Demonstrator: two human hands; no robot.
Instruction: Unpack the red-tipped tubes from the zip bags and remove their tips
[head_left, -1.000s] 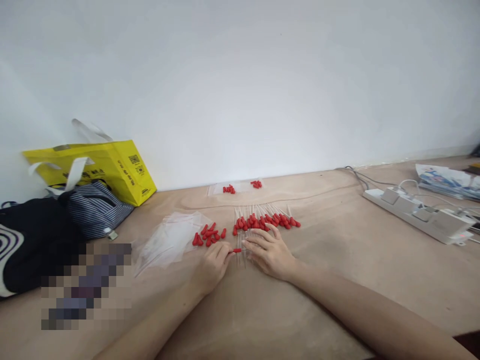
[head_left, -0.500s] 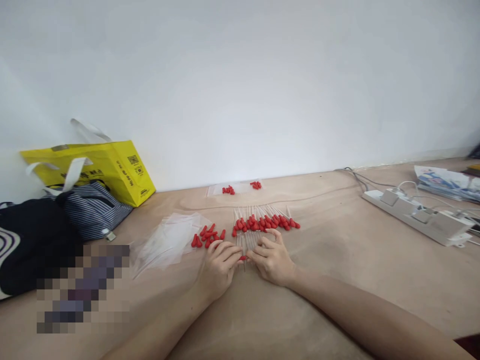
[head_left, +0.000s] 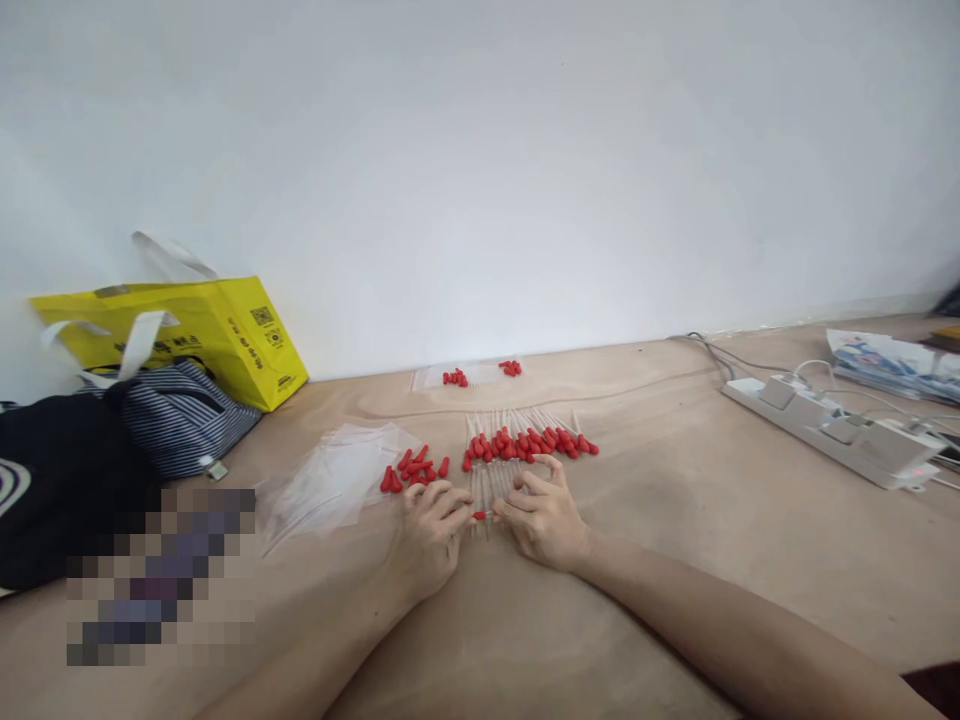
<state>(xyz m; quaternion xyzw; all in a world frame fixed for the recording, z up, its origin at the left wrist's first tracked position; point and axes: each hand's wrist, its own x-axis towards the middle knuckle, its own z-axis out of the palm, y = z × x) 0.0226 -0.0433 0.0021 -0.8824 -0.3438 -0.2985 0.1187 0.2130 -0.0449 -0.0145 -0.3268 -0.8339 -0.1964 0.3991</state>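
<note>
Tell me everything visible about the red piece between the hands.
The red piece is small and looks rubbery. It lies roughly sideways, held at the fingertips of the left hand, partly hidden there. Its other end points toward the right hand, with thin clear tubes close by; whether it touches them I cannot tell.

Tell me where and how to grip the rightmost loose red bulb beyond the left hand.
Probably pinch the red bulb by its rounded end, from the right: that fatter end faces the person, the neck points wallward, and other bulbs crowd its left.
</note>
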